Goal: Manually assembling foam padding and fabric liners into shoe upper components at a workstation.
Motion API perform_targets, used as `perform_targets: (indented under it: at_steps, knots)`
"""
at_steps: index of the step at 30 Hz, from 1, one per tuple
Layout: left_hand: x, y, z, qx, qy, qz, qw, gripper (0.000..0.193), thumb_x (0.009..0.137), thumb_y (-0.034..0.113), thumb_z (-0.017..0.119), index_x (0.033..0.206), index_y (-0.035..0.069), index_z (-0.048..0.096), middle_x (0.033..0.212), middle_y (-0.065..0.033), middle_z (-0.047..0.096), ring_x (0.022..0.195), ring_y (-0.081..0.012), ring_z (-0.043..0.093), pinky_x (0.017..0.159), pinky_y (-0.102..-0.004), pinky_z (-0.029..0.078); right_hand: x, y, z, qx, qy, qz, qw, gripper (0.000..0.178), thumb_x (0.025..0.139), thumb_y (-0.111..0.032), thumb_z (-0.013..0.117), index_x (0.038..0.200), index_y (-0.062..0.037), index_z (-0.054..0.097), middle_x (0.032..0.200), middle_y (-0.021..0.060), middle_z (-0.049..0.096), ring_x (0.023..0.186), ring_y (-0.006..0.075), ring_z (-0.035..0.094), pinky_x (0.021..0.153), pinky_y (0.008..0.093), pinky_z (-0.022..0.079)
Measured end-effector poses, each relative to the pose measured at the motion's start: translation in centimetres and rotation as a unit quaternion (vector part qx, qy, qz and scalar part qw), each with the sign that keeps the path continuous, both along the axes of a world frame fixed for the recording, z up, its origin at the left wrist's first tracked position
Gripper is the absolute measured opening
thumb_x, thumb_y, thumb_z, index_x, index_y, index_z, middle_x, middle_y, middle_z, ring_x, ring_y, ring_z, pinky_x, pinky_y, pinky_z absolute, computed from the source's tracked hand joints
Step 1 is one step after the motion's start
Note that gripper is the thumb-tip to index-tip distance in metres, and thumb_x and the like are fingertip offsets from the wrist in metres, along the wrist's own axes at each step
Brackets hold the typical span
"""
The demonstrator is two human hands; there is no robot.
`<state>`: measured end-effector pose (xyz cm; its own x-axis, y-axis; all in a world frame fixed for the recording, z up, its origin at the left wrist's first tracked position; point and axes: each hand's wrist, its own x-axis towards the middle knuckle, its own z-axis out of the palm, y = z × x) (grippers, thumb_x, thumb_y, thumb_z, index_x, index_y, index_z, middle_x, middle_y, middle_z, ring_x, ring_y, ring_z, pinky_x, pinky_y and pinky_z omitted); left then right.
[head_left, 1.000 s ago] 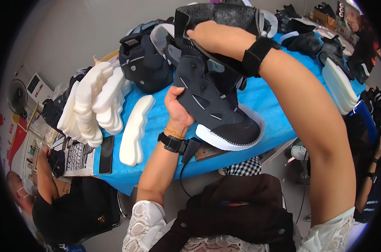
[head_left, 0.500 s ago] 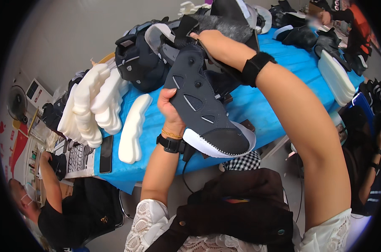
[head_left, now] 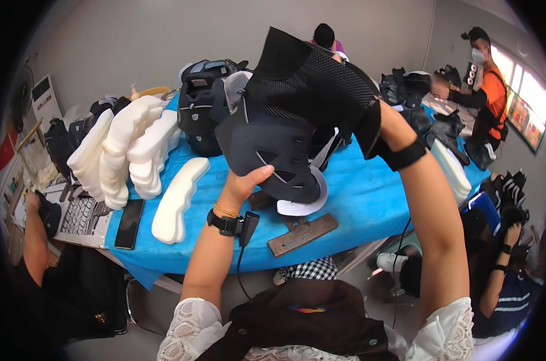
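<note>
blue tabletop [head_left: 369, 198]; left hand [head_left: 247, 182] holds dark boot [head_left: 273, 135] (interior hidden)

A black phone [head_left: 129, 224] lies on the blue table cover [head_left: 158, 259] at the left of the frame, near a sheet with black wavy patterns [head_left: 86, 215]. Above it, toward the upper left, stands a white upright unit [head_left: 46, 103] — a dim fan [head_left: 21, 90] is just beside it. At the upper right, a masked person in an orange top [head_left: 495, 99] stands near a window [head_left: 534, 90]. Checkered fabric [head_left: 315, 269] shows low in the centre — a person in striped dark blue [head_left: 513, 304] occupies the lower right.
</note>
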<state>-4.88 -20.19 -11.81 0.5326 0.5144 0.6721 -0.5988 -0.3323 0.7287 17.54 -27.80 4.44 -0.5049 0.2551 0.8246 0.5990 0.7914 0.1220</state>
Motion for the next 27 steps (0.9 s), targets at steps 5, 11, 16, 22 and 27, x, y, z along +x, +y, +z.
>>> perform_targets:
  at_steps: [5,11,16,22,27]
  knots:
    - [-0.5,-0.4,0.9,0.196,0.041,0.038,0.979,0.041,0.084,0.017,0.071,0.119,-0.001,0.057,0.111,-0.0108,0.063,0.101,-0.0213,0.059,0.088,-0.0322,0.047,0.4,-2.7,3.4,-0.264,0.157,-0.044,0.951,0.034,0.099,-0.03,0.051,0.115,-0.0012,0.062,0.102,0.0035,0.064,0.092,0.0102,0.059,0.082,0.0241,0.049]
    - [-0.4,-1.0,0.9,0.253,0.1,0.076,0.959,0.033,0.083,0.018,0.071,0.111,0.002,0.064,0.104,-0.0125,0.066,0.097,-0.024,0.061,0.086,-0.0328,0.047,2.2,-5.0,7.3,-0.279,0.144,-0.157,0.936,0.024,0.091,-0.022,0.06,0.107,-0.0044,0.065,0.095,0.0022,0.068,0.088,0.0099,0.065,0.075,0.0237,0.051]
    - [-0.3,-0.7,0.8,0.212,0.007,0.041,0.976,0.033,0.081,0.01,0.066,0.111,-0.002,0.063,0.107,-0.0114,0.066,0.1,-0.0233,0.061,0.089,-0.0346,0.047,3.2,-7.0,9.0,-0.256,0.268,-0.228,0.9,0.022,0.092,-0.021,0.051,0.108,-0.0108,0.064,0.092,-0.0011,0.067,0.081,0.0068,0.064,0.065,0.0192,0.048]
    - [1.0,2.1,-2.1,-0.121,-0.144,-0.074,0.979,0.044,0.081,0.009,0.056,0.122,-0.005,0.054,0.119,-0.0129,0.061,0.11,-0.024,0.059,0.098,-0.0356,0.045,11.7,-3.0,-3.3,-0.404,0.486,-0.321,0.705,0.041,0.084,-0.04,0.063,0.118,-0.0159,0.059,0.085,0.0063,0.068,0.069,0.0188,0.067,0.053,0.0355,0.048]
    - [0.5,1.8,-2.4,-0.14,-0.177,-0.052,0.973,0.048,0.081,0.009,0.054,0.127,-0.006,0.05,0.124,-0.0142,0.057,0.116,-0.0266,0.056,0.101,-0.0377,0.043,3.4,-1.4,-12.0,-0.449,0.32,-0.399,0.733,0.093,0.079,-0.056,0.068,0.145,-0.023,0.013,0.088,0.0203,0.066,0.059,0.0284,0.066,0.054,0.0428,0.054]
